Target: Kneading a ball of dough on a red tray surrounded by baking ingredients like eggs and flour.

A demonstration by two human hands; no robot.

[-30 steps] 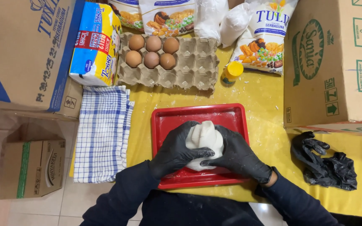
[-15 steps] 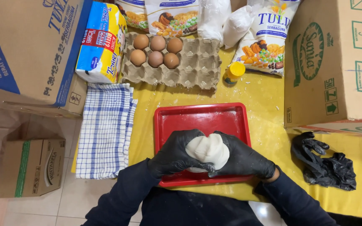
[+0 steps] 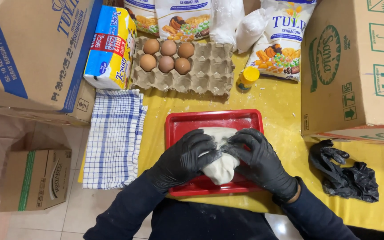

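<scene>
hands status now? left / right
Left hand: closed over the white dough lump, pressing it.
Right hand: closed over the same dough, above the red tray.

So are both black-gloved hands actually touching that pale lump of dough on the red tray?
Touching. The head view shows the left hand and right hand pressed onto the pale dough lump, fingers wrapped over its top.

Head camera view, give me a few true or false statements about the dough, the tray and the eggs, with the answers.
1. Both gloved hands, left hand and right hand, press on the dough. True.
2. The tray is blue. False: it is red.
3. The egg carton holds six eggs. True.
4. The checked cloth lies right of the tray. False: it lies left of it.
</scene>
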